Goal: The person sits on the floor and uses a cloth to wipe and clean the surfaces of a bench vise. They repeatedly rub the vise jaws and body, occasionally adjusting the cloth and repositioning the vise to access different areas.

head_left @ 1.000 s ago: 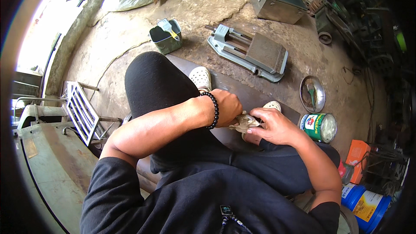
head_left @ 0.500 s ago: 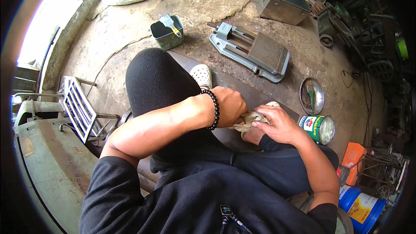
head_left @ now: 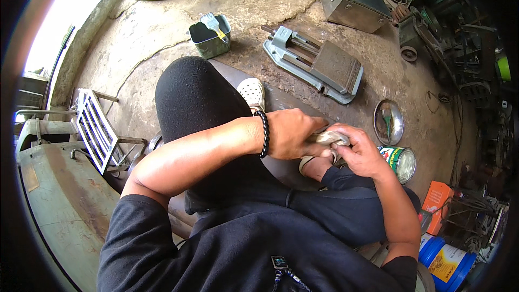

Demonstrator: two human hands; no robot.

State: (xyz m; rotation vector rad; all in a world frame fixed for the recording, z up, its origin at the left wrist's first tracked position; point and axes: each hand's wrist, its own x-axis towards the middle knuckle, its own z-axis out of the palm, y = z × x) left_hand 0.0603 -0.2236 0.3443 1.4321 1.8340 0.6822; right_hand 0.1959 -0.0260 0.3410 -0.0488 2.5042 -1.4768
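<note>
A pale, dirty rag [head_left: 330,138] is stretched short and bunched between my two hands, above my lower leg. My left hand [head_left: 296,132], with a black bead bracelet at its wrist, is closed round one end. Its fingertips are partly hidden. My right hand [head_left: 361,150] grips the other end, thumb pressed on the near side. The rag looks twisted, and whether anything is wrapped inside it cannot be seen.
Beyond my feet lies a grey machine vise [head_left: 319,65]. A square tub [head_left: 212,43] with a paintbrush [head_left: 212,24] stands left of it. To the right are a round metal bowl [head_left: 398,130], a green tin [head_left: 404,165] and a blue bucket [head_left: 447,264]. A metal box [head_left: 354,2] stands farther back.
Both hands have shifted a little to the right. The rag, looser and more spread before, is now bunched tighter, and my right hand has turned round its end.
</note>
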